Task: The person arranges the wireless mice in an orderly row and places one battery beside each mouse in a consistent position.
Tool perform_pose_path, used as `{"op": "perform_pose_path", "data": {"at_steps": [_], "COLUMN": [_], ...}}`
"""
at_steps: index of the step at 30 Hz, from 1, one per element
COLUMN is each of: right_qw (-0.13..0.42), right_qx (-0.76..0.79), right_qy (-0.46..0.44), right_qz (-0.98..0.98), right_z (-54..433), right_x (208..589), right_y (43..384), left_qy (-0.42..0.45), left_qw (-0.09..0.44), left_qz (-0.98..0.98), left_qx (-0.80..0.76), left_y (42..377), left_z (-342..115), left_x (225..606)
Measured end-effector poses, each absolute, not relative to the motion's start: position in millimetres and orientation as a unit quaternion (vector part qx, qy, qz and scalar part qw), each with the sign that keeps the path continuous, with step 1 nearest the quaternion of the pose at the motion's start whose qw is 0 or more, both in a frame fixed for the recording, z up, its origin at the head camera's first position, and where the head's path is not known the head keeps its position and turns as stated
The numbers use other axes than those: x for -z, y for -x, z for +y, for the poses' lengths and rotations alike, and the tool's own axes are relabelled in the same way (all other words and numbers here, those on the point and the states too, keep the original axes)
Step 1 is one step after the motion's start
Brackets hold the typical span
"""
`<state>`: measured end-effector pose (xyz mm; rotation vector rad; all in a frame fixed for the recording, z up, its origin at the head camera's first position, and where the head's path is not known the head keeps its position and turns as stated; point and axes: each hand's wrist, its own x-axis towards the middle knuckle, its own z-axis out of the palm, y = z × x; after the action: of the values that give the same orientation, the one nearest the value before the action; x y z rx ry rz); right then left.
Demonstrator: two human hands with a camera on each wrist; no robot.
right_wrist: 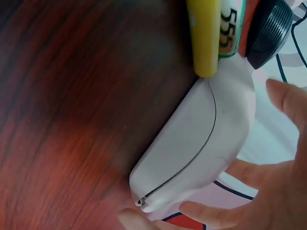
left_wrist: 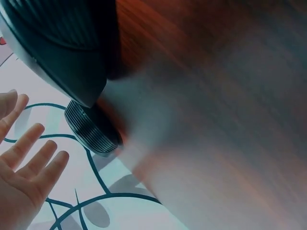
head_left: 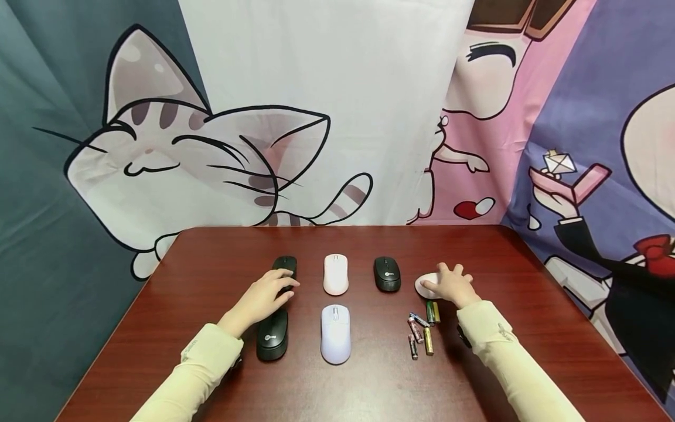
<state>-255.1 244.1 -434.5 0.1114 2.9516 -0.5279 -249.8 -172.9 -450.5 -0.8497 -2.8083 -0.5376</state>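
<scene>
My left hand (head_left: 266, 296) hovers over the left column of two black mice, its fingers loosely spread beside the far black mouse (head_left: 285, 265). The near black mouse (head_left: 272, 337) lies under my wrist. In the left wrist view, that hand (left_wrist: 26, 182) stands apart from both mice with nothing in its grasp. On the right, a white mouse (head_left: 426, 286) is partly covered by my right hand (head_left: 454, 285). The right wrist view has those fingers spread around the white mouse (right_wrist: 206, 139), not closed on it; whether a fingertip touches is unclear.
Several batteries (head_left: 428, 340) lie loosely below the white mouse, two of them (head_left: 430, 312) close to its near end. Between my hands are another white mouse (head_left: 336, 274), a pale lilac mouse (head_left: 336, 334) and a black mouse (head_left: 387, 274). Printed cloth hangs behind the brown table (head_left: 379, 387).
</scene>
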Motion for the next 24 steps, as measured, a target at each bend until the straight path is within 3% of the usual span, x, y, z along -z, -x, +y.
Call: {"op": "perform_pose_path", "data": {"at_steps": [11, 24], "right_qw": [0.107, 0.142], "right_qx": [0.150, 0.092], "right_qy": [-0.082, -0.116], "right_qz": [0.979, 0.979], "right_z": [236, 226], "right_x": [440, 448], "right_y": [266, 273], "left_qy": [0.271, 0.225], "left_qw": [0.091, 0.068], "left_qz": [-0.946, -0.960], "left_qx": [0.152, 0.154], "left_y": [260, 274], "left_z": [-170, -169], "left_x": [449, 446]}}
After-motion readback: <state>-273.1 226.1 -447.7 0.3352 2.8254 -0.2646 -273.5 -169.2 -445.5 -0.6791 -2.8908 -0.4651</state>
